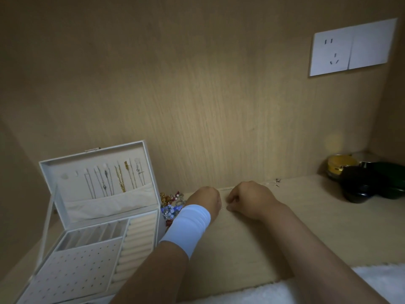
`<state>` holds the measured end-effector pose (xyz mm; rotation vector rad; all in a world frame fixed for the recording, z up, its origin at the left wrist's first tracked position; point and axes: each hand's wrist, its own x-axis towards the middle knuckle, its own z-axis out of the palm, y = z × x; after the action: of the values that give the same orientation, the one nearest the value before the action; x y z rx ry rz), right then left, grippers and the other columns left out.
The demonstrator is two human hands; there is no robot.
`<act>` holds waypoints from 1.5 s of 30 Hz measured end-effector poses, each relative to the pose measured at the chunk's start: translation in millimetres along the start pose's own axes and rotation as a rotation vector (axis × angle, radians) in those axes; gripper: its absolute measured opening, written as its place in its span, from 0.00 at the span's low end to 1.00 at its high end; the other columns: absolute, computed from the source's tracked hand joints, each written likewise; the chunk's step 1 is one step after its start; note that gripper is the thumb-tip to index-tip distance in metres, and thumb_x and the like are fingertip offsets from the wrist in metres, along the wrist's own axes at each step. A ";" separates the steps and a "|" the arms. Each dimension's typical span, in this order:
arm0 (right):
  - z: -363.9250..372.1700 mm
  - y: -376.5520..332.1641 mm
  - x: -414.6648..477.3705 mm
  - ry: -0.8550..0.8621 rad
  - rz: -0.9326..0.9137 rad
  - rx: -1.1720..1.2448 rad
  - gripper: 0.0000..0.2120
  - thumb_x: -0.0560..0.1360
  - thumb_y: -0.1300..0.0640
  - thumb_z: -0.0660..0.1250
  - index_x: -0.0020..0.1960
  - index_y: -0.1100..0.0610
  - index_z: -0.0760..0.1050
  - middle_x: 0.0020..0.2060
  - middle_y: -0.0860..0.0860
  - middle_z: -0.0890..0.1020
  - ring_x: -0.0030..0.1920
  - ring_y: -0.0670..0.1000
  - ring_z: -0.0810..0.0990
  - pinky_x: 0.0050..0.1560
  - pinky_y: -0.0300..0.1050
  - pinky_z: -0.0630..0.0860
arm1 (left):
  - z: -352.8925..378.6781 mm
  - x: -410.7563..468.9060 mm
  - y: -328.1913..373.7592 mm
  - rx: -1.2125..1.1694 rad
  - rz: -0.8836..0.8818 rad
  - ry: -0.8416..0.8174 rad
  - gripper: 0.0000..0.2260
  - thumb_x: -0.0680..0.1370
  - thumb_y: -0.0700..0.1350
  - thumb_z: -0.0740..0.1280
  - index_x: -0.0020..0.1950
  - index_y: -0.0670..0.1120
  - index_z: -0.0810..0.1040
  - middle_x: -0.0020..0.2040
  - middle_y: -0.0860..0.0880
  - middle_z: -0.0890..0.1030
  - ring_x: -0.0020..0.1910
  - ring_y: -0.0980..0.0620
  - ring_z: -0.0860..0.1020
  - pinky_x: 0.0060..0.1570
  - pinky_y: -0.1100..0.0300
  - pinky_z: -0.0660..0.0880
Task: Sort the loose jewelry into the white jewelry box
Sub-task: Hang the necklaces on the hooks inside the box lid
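White leatherette jewelry box (151, 172) sits open at the L end of a pale wood desk (306, 227), lid upright against the wood-grain back wall (197, 95). Several thin necklaces (114, 181), silver and gold, hang in a row inside the lid, lower ends tucked in a cloth pocket. The top tray has a perforated earring panel (72, 270) in front, narrow divided slots (96, 233) behind it, and cream ring rolls (135, 244) down its R side.

Just R of the box, by the wall, lies a loose pile of colourful jewelry (172, 205): red, gold, blue and pearl bits, partly hidden by the L wrist. A thin silver chain (226, 189) runs along the desk's back edge from between the hands and passes behind the R hand. A few small silver bits (276, 182) lie further R; too small to name.

Left hand (205, 201) rests on the desk near the pile, back of hand to the camera, fingers turned under and out of sight, so can't tell if it grips anything. A white stretch wristband (188, 227) covers its wrist. Right hand (252, 200) is close beside it, knuckles up, fingers curled tight, thumb and fingertips pinching a tiny silver piece (222, 208) at desk level in the gap between the 2 hands.

Far R corner: a yellow-lidded jar (339, 167), a black bowl (361, 185) in front of it, a dark green bowl (392, 178) alongside. White socket plate (350, 48) on the wall above. Fluffy white fabric (252, 292) lies along the near edge.
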<state>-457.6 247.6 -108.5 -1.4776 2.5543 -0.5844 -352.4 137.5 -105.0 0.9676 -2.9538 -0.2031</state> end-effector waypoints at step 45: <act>-66.5 -237.2 -17.9 -0.066 -0.346 0.821 0.11 0.80 0.56 0.64 0.43 0.57 0.81 0.32 0.51 0.76 0.23 0.46 0.65 0.22 0.35 0.60 | -171.7 -165.6 -193.3 -0.817 0.060 0.309 0.05 0.76 0.47 0.70 0.49 0.49 0.84 0.27 0.59 0.72 0.26 0.62 0.68 0.28 0.71 0.65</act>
<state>-277.7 175.0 44.5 -1.5353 1.6425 -1.3798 -93.9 61.1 42.2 0.6926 -2.2534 -1.0393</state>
